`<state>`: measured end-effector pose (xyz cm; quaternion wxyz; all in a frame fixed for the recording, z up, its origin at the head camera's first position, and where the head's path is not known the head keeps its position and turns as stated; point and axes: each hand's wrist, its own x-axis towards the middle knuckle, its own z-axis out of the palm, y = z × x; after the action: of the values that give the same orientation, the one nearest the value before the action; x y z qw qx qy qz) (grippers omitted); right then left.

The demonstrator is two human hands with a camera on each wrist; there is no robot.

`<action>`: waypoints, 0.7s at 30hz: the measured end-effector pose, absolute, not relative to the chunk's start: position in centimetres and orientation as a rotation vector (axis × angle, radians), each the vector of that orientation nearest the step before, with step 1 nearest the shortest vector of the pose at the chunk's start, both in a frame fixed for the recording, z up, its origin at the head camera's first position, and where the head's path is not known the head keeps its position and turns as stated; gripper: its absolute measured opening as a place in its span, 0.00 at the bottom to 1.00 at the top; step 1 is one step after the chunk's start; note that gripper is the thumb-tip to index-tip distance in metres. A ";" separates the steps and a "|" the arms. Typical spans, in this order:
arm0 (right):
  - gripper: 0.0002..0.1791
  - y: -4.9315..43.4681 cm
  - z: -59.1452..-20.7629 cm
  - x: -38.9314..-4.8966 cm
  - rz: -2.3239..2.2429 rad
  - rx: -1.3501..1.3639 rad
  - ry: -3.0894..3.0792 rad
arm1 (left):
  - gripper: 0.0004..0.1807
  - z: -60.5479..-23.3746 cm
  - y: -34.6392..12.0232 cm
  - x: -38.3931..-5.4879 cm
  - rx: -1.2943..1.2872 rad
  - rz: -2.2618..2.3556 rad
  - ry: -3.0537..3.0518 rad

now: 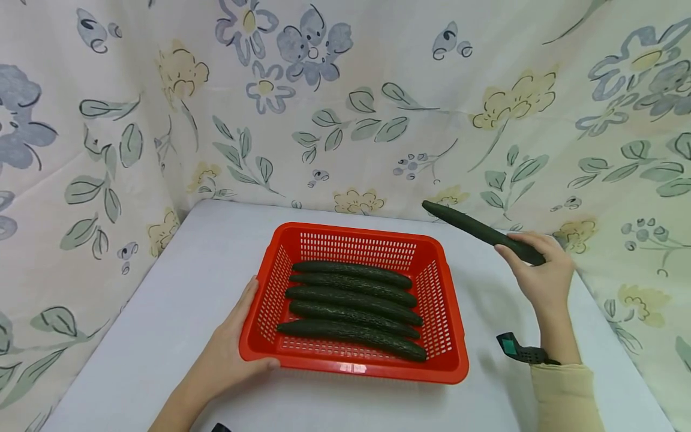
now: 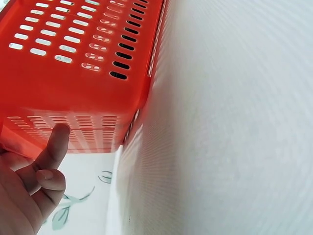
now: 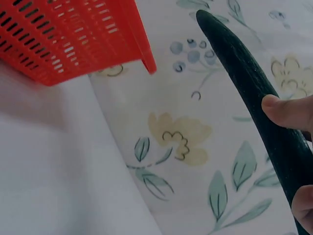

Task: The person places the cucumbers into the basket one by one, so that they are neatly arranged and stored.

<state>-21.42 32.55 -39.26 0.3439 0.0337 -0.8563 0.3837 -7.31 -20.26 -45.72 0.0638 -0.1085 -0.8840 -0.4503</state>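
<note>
My left hand (image 1: 229, 351) holds a red plastic basket (image 1: 353, 367) at its near left corner, thumb along the front rim and fingers against the left side. In the left wrist view, fingertips (image 2: 59, 132) touch the slotted wall below the rim. Several dark green cucumbers (image 1: 353, 303) lie side by side across the basket floor. To the right of the basket, my right hand (image 1: 542, 273) pinches another cucumber (image 1: 466, 224) by one end, raised above the table. Its free end points up and left, toward the back. The right wrist view shows this cucumber (image 3: 239, 68) between thumb and fingers.
The basket stands on a white table (image 1: 162, 312). Floral cloth (image 1: 378, 120) hangs behind the table and along its left and right sides. A dark band with a green-faced device (image 1: 520, 350) is on the right wrist, above a beige sleeve (image 1: 564, 396).
</note>
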 end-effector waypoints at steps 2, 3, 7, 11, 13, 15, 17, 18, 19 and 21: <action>0.17 32.0 -39.1 -21.4 0.992 0.101 -2.233 | 0.75 -45.7 -20.2 -7.3 -0.328 -1.365 -2.670; 0.17 31.7 -39.0 -21.4 0.993 0.110 -2.237 | 0.75 -45.7 -20.2 -7.3 -0.327 -1.367 -2.670; 0.17 30.4 -38.6 -21.6 0.997 0.191 -2.242 | 0.75 -45.7 -20.1 -7.3 -0.321 -1.375 -2.670; 0.18 29.3 -37.9 -21.9 0.981 0.326 -2.239 | 0.75 -45.8 -20.1 -7.3 -0.317 -1.392 -2.666; 0.18 28.7 -37.5 -22.0 0.965 0.387 -2.239 | 0.75 -45.7 -20.1 -7.3 -0.322 -1.397 -2.664; 0.17 28.2 -37.1 -22.1 0.945 0.432 -2.247 | 0.75 -45.7 -20.1 -7.3 -0.329 -1.393 -2.663; 0.17 27.6 -36.8 -22.2 0.927 0.460 -2.260 | 0.75 -45.7 -20.1 -7.3 -0.328 -1.388 -2.664; 0.17 27.4 -36.6 -22.3 0.918 0.469 -2.268 | 0.75 -45.7 -20.1 -7.3 -0.327 -1.385 -2.664; 0.17 27.1 -36.5 -22.3 0.913 0.476 -2.276 | 0.75 -45.7 -20.1 -7.4 -0.326 -1.382 -2.664; 0.17 26.6 -36.3 -22.3 0.900 0.489 -2.293 | 0.75 -45.7 -20.1 -7.4 -0.326 -1.379 -2.663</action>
<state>-22.32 26.61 -36.30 0.3098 0.1850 -0.8681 0.3409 -7.41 -20.12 -45.69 0.0626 -0.1079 -0.8811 -0.4562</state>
